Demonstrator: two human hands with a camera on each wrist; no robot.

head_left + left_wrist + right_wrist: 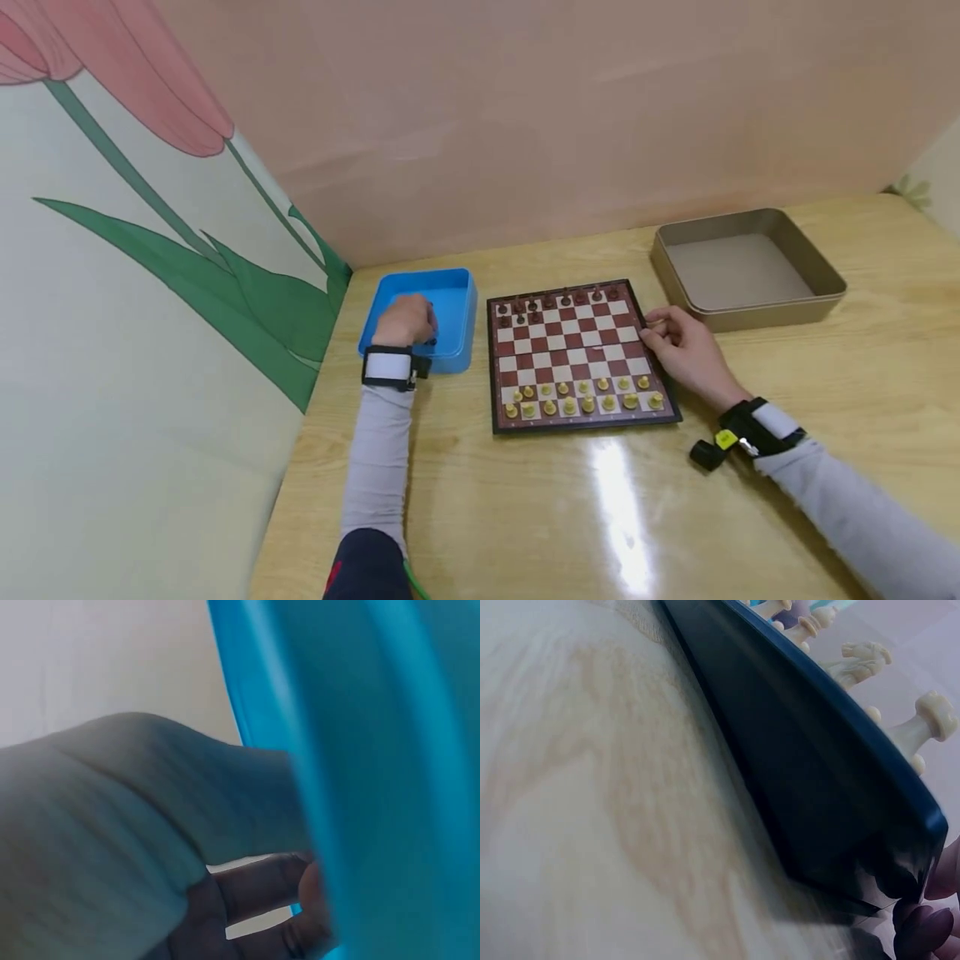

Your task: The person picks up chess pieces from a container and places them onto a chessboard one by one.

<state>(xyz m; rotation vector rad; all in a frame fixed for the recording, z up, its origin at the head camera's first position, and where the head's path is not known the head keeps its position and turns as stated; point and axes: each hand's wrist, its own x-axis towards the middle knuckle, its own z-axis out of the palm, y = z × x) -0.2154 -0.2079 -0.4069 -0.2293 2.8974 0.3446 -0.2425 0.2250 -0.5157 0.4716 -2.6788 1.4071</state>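
A chessboard (pixel 577 347) with brown and white squares lies on the table. Two rows of yellow chess pieces (pixel 588 404) stand along its near side. Dark chess pieces (pixel 566 297) fill the far row, with 3 more before them at the left. My left hand (pixel 406 320) reaches down into a blue box (pixel 454 358), beside some small dark pieces (pixel 431 340). Its fingertips are hidden behind the box wall (pixel 390 787) in the left wrist view. With loosely bent fingers, my right hand (pixel 688 354) touches the board's right edge, its dark side (pixel 780 757) close to the right wrist camera.
A brownish rectangular tin (pixel 757 312) stands at the back right of the wooden table (pixel 517 517). Behind the table rises a pinkish wall (pixel 525 125). On the left is a wall panel with painted tulips (pixel 150 208).
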